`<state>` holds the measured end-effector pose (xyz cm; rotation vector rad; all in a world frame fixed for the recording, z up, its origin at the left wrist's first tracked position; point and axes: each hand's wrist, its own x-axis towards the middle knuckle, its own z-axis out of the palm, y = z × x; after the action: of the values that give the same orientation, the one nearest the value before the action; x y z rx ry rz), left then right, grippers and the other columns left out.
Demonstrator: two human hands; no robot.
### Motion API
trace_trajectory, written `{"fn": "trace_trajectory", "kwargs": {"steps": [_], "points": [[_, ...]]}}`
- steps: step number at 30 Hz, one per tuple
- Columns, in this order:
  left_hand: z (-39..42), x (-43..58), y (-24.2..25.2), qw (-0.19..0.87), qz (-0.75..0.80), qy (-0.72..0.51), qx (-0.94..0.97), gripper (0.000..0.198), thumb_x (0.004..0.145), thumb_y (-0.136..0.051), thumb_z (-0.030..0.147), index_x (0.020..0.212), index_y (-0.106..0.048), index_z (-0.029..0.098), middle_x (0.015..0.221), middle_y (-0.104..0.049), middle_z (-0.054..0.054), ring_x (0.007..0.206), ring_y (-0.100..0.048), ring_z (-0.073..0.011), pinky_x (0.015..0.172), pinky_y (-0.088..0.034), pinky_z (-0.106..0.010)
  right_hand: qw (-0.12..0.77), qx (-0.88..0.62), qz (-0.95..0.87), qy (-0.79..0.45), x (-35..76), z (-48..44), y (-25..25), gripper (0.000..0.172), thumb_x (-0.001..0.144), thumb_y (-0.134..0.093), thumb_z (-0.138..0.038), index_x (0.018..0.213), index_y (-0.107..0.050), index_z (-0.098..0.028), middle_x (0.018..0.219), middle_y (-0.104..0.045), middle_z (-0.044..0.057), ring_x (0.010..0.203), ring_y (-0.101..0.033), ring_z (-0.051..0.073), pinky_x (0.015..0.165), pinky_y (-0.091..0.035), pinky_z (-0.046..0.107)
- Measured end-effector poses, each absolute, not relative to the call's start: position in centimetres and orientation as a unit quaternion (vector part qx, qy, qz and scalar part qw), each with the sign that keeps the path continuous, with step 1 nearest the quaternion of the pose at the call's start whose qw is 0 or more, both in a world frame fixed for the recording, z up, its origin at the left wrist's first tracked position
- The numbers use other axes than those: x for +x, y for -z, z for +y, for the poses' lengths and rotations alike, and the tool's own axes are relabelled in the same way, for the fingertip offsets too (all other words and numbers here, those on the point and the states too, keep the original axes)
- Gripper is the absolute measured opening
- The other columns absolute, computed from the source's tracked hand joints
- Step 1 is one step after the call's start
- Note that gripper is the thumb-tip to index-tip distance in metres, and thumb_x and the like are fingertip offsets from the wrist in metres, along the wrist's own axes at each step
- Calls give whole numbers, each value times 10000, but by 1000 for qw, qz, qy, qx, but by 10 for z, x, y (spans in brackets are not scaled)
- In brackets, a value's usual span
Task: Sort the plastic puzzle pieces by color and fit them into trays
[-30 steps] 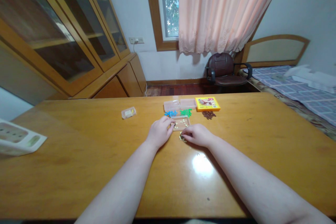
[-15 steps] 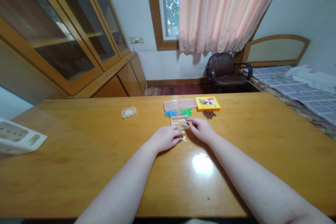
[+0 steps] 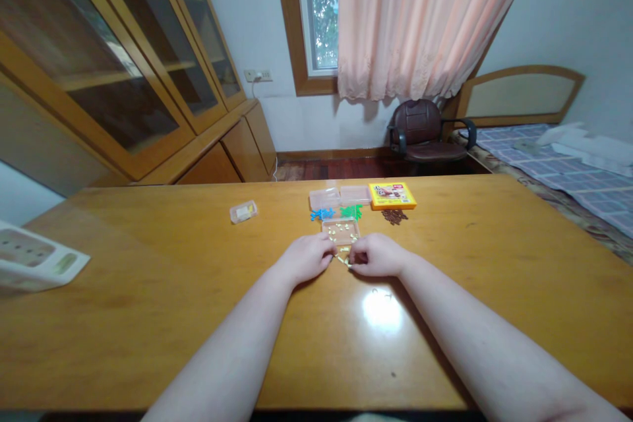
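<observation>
My left hand point(image 3: 305, 257) and my right hand point(image 3: 376, 255) rest knuckles-up on the wooden table point(image 3: 148, 264), fingertips nearly meeting over a few small yellow pieces point(image 3: 345, 260). Both hands are curled into a pinch; what each finger pair holds is too small to make out. Just beyond the fingertips sits a small clear tray point(image 3: 340, 231) with several yellow pieces in it.
Behind the tray lie blue pieces point(image 3: 322, 213), green pieces point(image 3: 351, 211), brown pieces point(image 3: 394, 215), two clear box halves point(image 3: 339, 196) and a yellow box point(image 3: 390, 195). A small clear case point(image 3: 242, 211) sits to the left, a white holder point(image 3: 30, 266) at the left edge.
My right hand pulled back from the clear tray toward me and now meets my left hand over the loose yellow pieces. My left hand shifted slightly.
</observation>
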<state>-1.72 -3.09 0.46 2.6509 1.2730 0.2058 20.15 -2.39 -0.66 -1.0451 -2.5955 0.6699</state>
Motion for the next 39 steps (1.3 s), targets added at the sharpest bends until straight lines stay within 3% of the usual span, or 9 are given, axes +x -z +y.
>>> {"fn": "trace_trajectory", "kwargs": {"steps": [7,27,39], "points": [[-30,-17,-3,100,437,-76,890,156,812,-489,194,866,-628,238,908,-621,-16,825,-595,-167,723,-452,-258,120,-357,-901,-215,199,-26,8,131,689,-568,-178,724,-693,-198,666,-671,3,573,-534,107,551,-335,211],[-30,-16,-5,95,445,-77,887,123,819,-509,228,820,-632,220,873,-615,-20,777,-586,-155,676,-442,-241,132,-370,-891,-229,200,-24,7,136,719,-574,-208,745,-707,-194,691,-690,15,599,-567,114,574,-363,212],[-26,-19,-5,43,521,-207,827,228,892,-443,290,1006,-628,223,973,-616,-38,883,-586,-156,804,-456,-272,132,-380,-889,-221,200,-24,5,142,738,-594,-261,797,-705,-195,678,-683,12,585,-564,117,567,-368,219]]}}
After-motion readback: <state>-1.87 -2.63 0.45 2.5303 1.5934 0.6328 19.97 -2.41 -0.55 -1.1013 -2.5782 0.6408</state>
